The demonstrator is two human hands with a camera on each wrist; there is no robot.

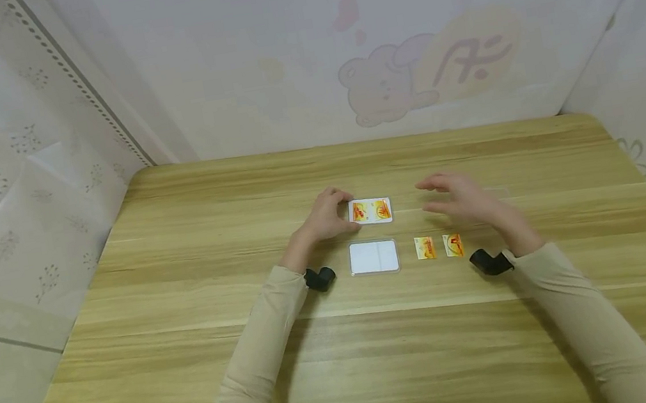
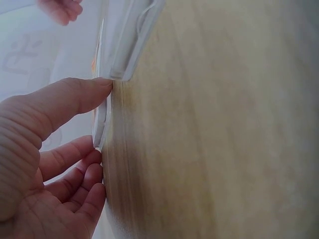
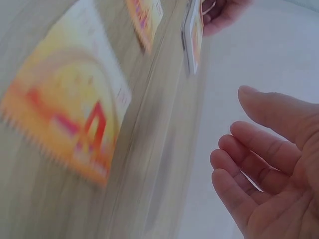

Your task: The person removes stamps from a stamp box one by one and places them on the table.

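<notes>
1. White, with two printed stamps (image 1: 383,209) in orange and yellow, a stamp holder (image 1: 372,220) is seen near the centre of the frame, over the wood-grain desk (image 1: 386,360). Its long axis is run from left to right; whether it is lifted slightly cannot be told.

2. The holder's left end is held by the left hand (image 1: 324,219). The thumb is set at the lower left corner and the forefinger at the upper left, so this grip is closed across the short side.

3. The right hand (image 1: 463,199) is poised right of centre, well apart from the holder's free right end. Its grip is left wide, thumb and fingers parted, and nothing is held.

4. As judged here, the relation that counts most is this: the holder is placed directly left of the right grip, long axis pointed towards it, while the left hand is the nearer and already in contact.

5. Just below the holder in the frame, a clear case with a blank white insert (image 1: 364,258) is laid parallel to it, untouched.

6. To the right of that case, a loose left stamp (image 1: 425,248) and a loose right stamp (image 1: 453,245) are set side by side, slightly apart, below the right hand.
</notes>
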